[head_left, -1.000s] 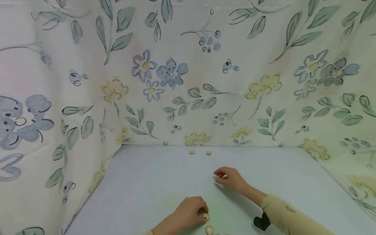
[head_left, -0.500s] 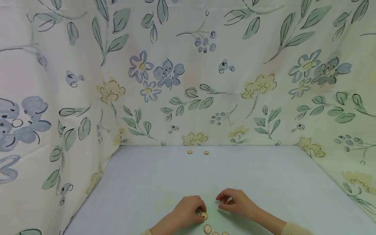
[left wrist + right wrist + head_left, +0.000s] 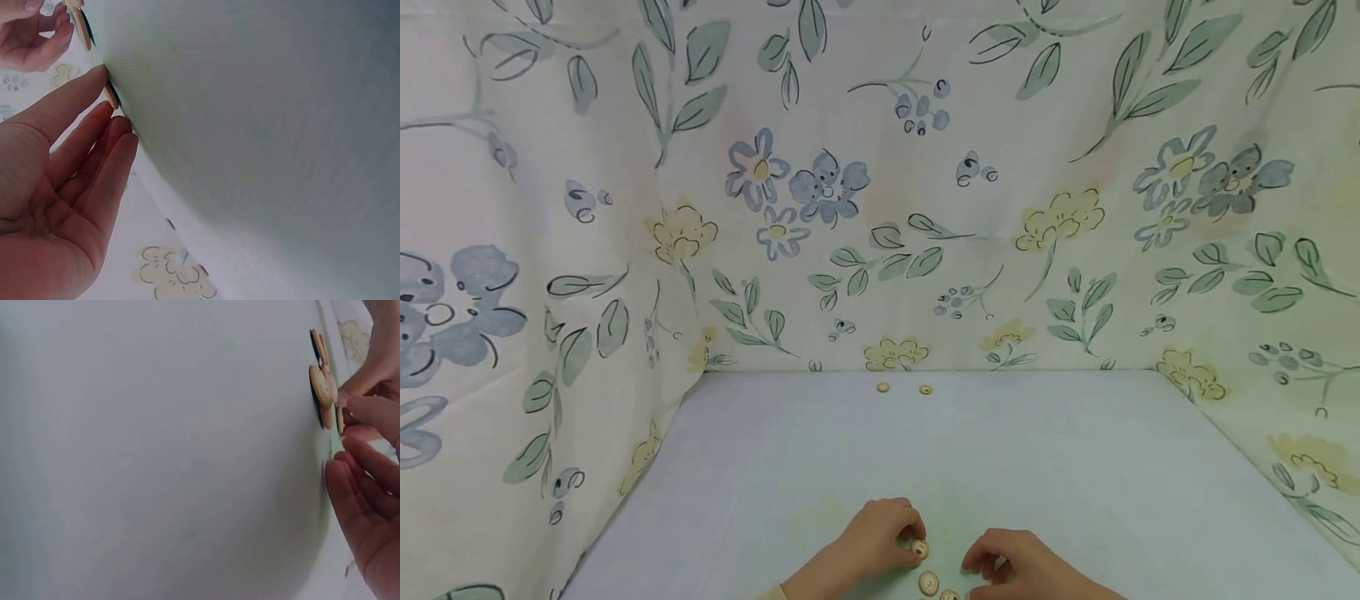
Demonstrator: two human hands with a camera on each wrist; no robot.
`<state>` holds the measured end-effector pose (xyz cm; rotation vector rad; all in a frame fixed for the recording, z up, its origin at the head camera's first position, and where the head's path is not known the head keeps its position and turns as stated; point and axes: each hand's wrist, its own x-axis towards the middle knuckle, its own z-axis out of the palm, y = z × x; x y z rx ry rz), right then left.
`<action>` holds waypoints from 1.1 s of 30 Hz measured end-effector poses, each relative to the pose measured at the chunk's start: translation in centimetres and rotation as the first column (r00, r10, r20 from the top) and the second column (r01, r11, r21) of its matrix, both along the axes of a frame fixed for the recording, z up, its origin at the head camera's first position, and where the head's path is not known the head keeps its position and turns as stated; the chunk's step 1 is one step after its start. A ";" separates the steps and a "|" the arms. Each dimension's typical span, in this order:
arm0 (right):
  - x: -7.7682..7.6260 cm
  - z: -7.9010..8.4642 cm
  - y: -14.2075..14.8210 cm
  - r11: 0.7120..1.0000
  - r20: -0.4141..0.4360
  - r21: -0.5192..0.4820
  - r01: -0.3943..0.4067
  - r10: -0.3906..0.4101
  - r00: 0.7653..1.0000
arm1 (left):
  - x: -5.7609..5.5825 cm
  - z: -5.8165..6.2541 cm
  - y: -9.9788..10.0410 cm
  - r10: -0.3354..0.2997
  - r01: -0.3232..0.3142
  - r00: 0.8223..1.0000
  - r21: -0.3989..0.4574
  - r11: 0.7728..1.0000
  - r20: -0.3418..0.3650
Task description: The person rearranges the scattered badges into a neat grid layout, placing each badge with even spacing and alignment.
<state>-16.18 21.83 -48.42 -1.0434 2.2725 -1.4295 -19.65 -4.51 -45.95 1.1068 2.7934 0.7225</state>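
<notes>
My left hand (image 3: 880, 537) rests low in the middle of the head view, pinching a round tan wooden button (image 3: 921, 548) at its edges. The left wrist view shows this button (image 3: 112, 95) edge-on between thumb and fingertip, right at the table surface. Just right of it, my right hand (image 3: 1018, 562) hovers with fingers loosely bent and nothing between them. More buttons of the same kind (image 3: 928, 582) lie nearer to me, between the two hands, partly cut off by the frame's bottom edge. In the right wrist view several buttons (image 3: 322, 384) overlap one another beyond the fingertips.
Two more buttons (image 3: 883, 387) lie side by side near the far edge of the white table (image 3: 760, 467). Floral cloth (image 3: 910, 283) hangs behind the table and along both sides.
My right hand has come back toward me from mid-table, down to beside the near buttons. The left hand keeps its pinch on its button in the same place.
</notes>
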 end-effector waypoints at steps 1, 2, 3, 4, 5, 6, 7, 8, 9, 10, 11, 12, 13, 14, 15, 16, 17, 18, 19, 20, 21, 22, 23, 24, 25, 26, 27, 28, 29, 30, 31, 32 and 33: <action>0.1 0.0 0.0 1.000 -0.001 0.004 -0.002 0.002 1.000 | 0.0 0.0 0.0 0.000 0.000 1.000 0.000 1.000 -0.001; 0.2 -0.1 0.1 1.000 -0.013 0.008 -0.005 0.006 1.000 | 0.0 0.0 0.0 0.000 0.000 1.000 -0.002 1.000 -0.004; 0.3 -0.2 0.1 1.000 -0.020 0.011 -0.007 0.007 1.000 | 0.0 -0.1 0.0 0.001 -0.001 1.000 -0.002 1.000 -0.005; 0.3 -0.2 0.1 1.000 -0.024 0.017 -0.008 0.008 1.000 | 0.0 -0.1 -0.1 0.002 -0.002 1.000 -0.002 1.000 -0.003; 0.4 -0.2 0.1 1.000 -0.032 0.025 -0.008 0.008 0.999 | -0.1 -0.1 -0.1 0.002 -0.002 1.000 -0.004 1.000 -0.003; 0.4 -0.3 0.1 0.999 -0.038 0.033 -0.008 0.009 0.999 | -0.1 -0.1 -0.1 0.002 -0.002 1.000 -0.003 1.000 -0.001; 0.5 -0.3 0.1 0.999 -0.035 0.038 -0.010 0.012 0.999 | -0.1 -0.1 -0.1 0.002 -0.002 1.000 -0.001 1.000 0.005; 0.5 -0.3 0.1 0.999 -0.028 0.042 -0.017 0.018 0.999 | -0.1 -0.1 -0.1 0.001 -0.001 1.000 0.001 1.000 0.014; 0.5 -0.3 0.2 0.999 -0.029 0.045 -0.028 0.029 0.999 | -0.2 -0.1 -0.1 -0.001 0.001 1.000 0.002 1.000 0.021; 0.5 -0.3 0.2 0.998 -0.039 0.053 -0.042 0.044 0.998 | -0.2 -0.1 -0.1 -0.003 0.003 1.000 0.005 1.000 0.028; 0.5 -0.3 0.3 0.996 -0.052 0.060 -0.059 0.062 0.997 | -0.2 -0.1 0.0 -0.005 0.004 0.999 0.008 1.000 0.032; 0.5 -0.3 0.3 0.995 -0.072 0.068 -0.078 0.083 0.994 | -0.2 -0.1 0.0 -0.007 0.007 0.999 0.011 1.000 0.036; 0.4 -0.3 0.4 0.992 -0.092 0.075 -0.097 0.104 0.990 | -0.2 -0.2 0.0 -0.008 0.008 0.999 0.013 1.000 0.038; 0.4 -0.4 0.4 0.990 -0.120 0.082 -0.115 0.124 0.985 | -0.2 -0.2 0.0 -0.010 0.009 0.999 0.013 1.000 0.040; 0.4 -0.4 0.4 0.988 -0.139 0.087 -0.131 0.142 0.980 | -0.2 -0.2 0.1 -0.010 0.010 0.999 0.014 1.000 0.042; 0.3 -0.5 0.5 0.985 -0.159 0.092 -0.143 0.157 0.975 | -0.2 -0.2 0.1 -0.011 0.010 0.999 0.015 1.000 0.044; 0.3 -0.6 0.5 0.984 -0.179 0.094 -0.154 0.169 0.969 | -0.1 -0.2 0.1 -0.012 0.011 0.999 0.016 1.000 0.046; 0.3 -0.7 0.5 0.982 -0.192 0.095 -0.162 0.178 0.965 | -0.1 -0.1 0.1 -0.012 0.011 0.999 0.016 1.000 0.048; 0.3 -0.8 0.5 0.981 -0.200 0.096 -0.166 0.183 0.963 | -0.1 -0.1 0.1 -0.011 0.011 0.999 0.017 1.000 0.051; 0.2 -0.8 0.5 0.981 -0.208 0.096 -0.171 0.188 0.960 | -0.1 -0.1 0.1 -0.011 0.010 0.999 0.017 1.000 0.054; 0.2 -0.8 0.5 0.980 -0.217 0.099 -0.173 0.191 0.957 | -0.1 -0.1 0.1 -0.011 0.010 0.998 0.018 1.000 0.054; 0.2 -0.9 0.4 0.979 -0.234 0.104 -0.175 0.195 0.952 | -0.1 -0.1 0.1 -0.010 0.009 0.998 0.019 1.000 0.055; 0.1 -0.9 0.4 0.978 -0.245 0.107 -0.176 0.198 0.949 | -0.1 -0.1 0.1 -0.009 0.008 0.998 0.019 1.000 0.054; 0.1 -0.9 0.4 0.978 -0.250 0.109 -0.177 0.199 0.947 | -0.1 -0.1 0.1 -0.009 0.008 0.999 0.019 1.000 0.053; 0.1 -0.9 0.4 0.978 -0.260 0.111 -0.176 0.200 0.945 | -0.1 -0.1 0.0 -0.008 0.007 0.999 0.019 1.000 0.051; 0.1 -0.9 0.4 0.978 -0.266 0.109 -0.178 0.202 0.943 | -0.1 -0.1 0.0 -0.008 0.007 0.999 0.019 1.000 0.052; 0.1 -0.9 0.4 0.978 -0.270 0.107 -0.181 0.204 0.941 | -0.1 0.0 0.0 -0.007 0.006 0.999 0.018 1.000 0.051; 0.1 -0.9 0.4 0.978 -0.269 0.102 -0.185 0.206 0.941 | -0.1 0.0 0.0 -0.005 0.005 0.999 0.017 1.000 0.052; 0.1 -0.9 0.4 0.977 -0.270 0.098 -0.187 0.207 0.940 | -0.1 0.0 0.0 -0.005 0.004 0.999 0.015 1.000 0.052; 0.1 -1.0 0.4 0.977 -0.272 0.093 -0.190 0.209 0.939 | -0.1 0.0 0.0 -0.003 0.003 0.999 0.013 1.000 0.053; 0.1 -1.0 0.4 0.977 -0.277 0.090 -0.191 0.209 0.938 | -0.1 -0.1 -0.1 -0.002 0.001 0.999 0.013 1.000 0.054; 0.1 -1.0 0.3 0.977 -0.281 0.087 -0.193 0.210 0.937 | -0.2 -0.1 -0.1 -0.003 0.002 0.999 0.011 1.000 0.051; 0.1 -1.1 0.3 0.977 -0.289 0.084 -0.194 0.210 0.934 | -0.2 -0.1 -0.1 -0.002 0.002 0.999 0.009 1.000 0.048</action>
